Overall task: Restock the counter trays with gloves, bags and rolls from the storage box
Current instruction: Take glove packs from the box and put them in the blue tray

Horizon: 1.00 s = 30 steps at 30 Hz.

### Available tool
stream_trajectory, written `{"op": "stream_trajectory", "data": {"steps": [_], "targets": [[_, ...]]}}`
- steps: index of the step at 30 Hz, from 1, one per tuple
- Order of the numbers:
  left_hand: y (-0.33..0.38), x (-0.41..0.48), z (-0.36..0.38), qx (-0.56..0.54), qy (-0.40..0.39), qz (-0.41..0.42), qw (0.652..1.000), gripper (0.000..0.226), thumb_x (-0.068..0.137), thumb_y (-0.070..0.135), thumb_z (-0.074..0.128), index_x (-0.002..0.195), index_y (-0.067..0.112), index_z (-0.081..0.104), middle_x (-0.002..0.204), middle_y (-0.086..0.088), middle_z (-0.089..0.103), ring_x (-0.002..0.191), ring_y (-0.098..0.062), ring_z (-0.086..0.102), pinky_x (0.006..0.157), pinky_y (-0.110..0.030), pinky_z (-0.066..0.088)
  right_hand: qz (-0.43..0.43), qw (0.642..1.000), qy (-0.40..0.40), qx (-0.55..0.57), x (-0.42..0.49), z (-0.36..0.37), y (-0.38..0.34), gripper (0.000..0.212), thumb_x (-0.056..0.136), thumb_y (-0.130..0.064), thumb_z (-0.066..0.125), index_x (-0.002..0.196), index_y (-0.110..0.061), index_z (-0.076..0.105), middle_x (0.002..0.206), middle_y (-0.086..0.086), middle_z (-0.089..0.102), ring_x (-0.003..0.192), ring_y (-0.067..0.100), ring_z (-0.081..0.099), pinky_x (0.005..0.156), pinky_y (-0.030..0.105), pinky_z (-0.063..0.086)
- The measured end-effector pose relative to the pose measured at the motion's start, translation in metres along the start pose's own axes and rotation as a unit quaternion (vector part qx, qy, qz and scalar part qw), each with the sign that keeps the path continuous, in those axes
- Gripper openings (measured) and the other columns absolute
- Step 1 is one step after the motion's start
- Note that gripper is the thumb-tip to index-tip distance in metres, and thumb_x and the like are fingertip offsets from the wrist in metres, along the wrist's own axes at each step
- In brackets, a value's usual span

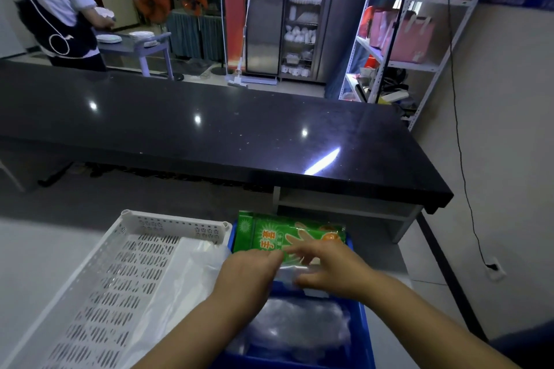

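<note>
Centrally, a green plastic glove packet (pixel 281 235) at the far end of a blue plastic bin (pixel 365 326) is pinched by the left hand (pixel 250 277) and touched by the spread-fingered right hand (pixel 334 266); its slick film may be let slip

Green glove packet (pixel 278 234) (orange print), blue tray (pixel 364 335), white perforated tray (pixel 99 278), black speckled counter (pixel 209 132)

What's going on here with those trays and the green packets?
A person has the left hand and right hand at the green glove packets at the far end of a blue tray; blur hides whether either grips. Clear bags lie in the white tray beside it.
</note>
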<state>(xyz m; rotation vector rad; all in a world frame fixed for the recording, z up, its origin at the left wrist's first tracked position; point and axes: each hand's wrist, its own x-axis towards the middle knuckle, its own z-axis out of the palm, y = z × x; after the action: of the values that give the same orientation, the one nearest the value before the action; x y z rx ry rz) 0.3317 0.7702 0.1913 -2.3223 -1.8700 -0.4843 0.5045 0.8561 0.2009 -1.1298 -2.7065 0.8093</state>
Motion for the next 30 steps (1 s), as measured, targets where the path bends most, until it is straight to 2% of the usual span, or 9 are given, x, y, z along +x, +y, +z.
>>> {"op": "stream_trajectory", "data": {"steps": [3,8,11,13,17,21,24,27,30], "targets": [[0.002,0.026,-0.011,0.003,0.032,-0.006,0.999,0.039,0.037,0.01,0.084,0.058,0.021,0.053,0.044,0.003,0.053,0.037,-0.013,0.048,0.036,-0.02,0.024,-0.02,0.987,0.145,-0.064,0.001,-0.013,0.0,0.013,0.083,-0.03,0.064,0.094,-0.024,0.07,0.087,-0.001,0.071,0.077,0.015,0.062,0.07,0.033,0.05],[-0.004,0.057,-0.017,-0.026,0.123,-0.017,0.992,0.023,0.06,0.01,0.077,0.067,0.017,0.056,0.055,0.001,0.058,0.047,-0.02,0.052,0.047,-0.025,0.031,-0.11,0.912,0.349,-0.183,0.009,-0.03,0.008,0.002,0.076,-0.018,0.07,0.076,-0.017,0.071,0.07,0.0,0.071,0.061,0.02,0.062,0.06,0.035,0.05],[-0.013,0.052,0.002,-0.032,0.096,-0.028,0.994,0.023,0.058,0.007,0.077,0.075,0.016,0.063,0.064,-0.001,0.064,0.058,-0.023,0.059,0.055,-0.029,0.045,-0.09,0.875,0.426,-0.21,0.009,-0.014,0.021,0.009,0.075,-0.015,0.063,0.069,-0.016,0.07,0.072,0.001,0.069,0.066,0.024,0.061,0.064,0.033,0.044],[-0.017,0.041,0.019,0.002,0.029,-0.023,0.999,0.032,0.042,0.005,0.081,0.066,0.017,0.063,0.059,0.0,0.063,0.055,-0.023,0.059,0.054,-0.027,0.046,-0.05,0.881,0.408,-0.233,0.006,0.01,0.03,0.009,0.069,-0.018,0.067,0.061,-0.017,0.068,0.068,0.002,0.065,0.064,0.026,0.058,0.062,0.032,0.038],[-0.025,0.022,0.044,0.024,-0.085,-0.016,0.996,0.038,0.024,0.004,0.079,0.05,0.018,0.056,0.047,0.002,0.058,0.043,-0.021,0.055,0.044,-0.021,0.042,-0.03,0.931,0.273,-0.241,0.004,0.043,0.039,0.021,0.048,-0.006,0.083,0.054,-0.017,0.066,0.058,0.0,0.059,0.061,0.022,0.058,0.058,0.028,0.043],[-0.036,0.019,0.054,-0.022,-0.118,-0.052,0.991,0.021,0.052,0.003,0.066,0.058,0.015,0.05,0.058,-0.006,0.062,0.056,-0.029,0.059,0.046,-0.028,0.036,0.006,0.963,0.181,-0.201,0.003,0.04,0.036,0.014,0.052,-0.009,0.078,0.058,-0.017,0.068,0.056,-0.001,0.063,0.058,0.02,0.059,0.061,0.028,0.052],[-0.04,0.02,0.061,-0.05,-0.137,-0.081,0.986,0.01,0.077,0.011,0.044,0.073,0.02,0.045,0.084,-0.008,0.067,0.081,-0.032,0.06,0.056,-0.03,0.033,0.073,0.981,0.119,-0.134,0.004,0.039,0.034,0.012,0.077,-0.024,0.06,0.086,-0.022,0.068,0.081,0.002,0.07,0.08,0.024,0.06,0.072,0.032,0.049],[-0.041,0.023,0.063,-0.055,-0.162,-0.092,0.981,0.015,0.08,0.01,0.041,0.073,0.023,0.04,0.087,-0.009,0.066,0.082,-0.032,0.059,0.056,-0.031,0.031,0.121,0.982,0.135,-0.054,0.003,0.041,0.036,0.032,0.081,-0.035,0.061,0.113,-0.032,0.059,0.095,-0.003,0.07,0.092,0.019,0.057,0.075,0.029,0.044],[-0.041,0.027,0.065,-0.041,-0.166,-0.084,0.982,0.014,0.079,0.007,0.041,0.08,0.021,0.043,0.09,-0.009,0.065,0.082,-0.033,0.058,0.059,-0.033,0.033,0.078,0.971,0.192,-0.122,0.001,0.038,0.033,0.034,0.077,-0.023,0.066,0.111,-0.024,0.063,0.095,-0.003,0.071,0.088,0.02,0.062,0.076,0.031,0.045]]}}
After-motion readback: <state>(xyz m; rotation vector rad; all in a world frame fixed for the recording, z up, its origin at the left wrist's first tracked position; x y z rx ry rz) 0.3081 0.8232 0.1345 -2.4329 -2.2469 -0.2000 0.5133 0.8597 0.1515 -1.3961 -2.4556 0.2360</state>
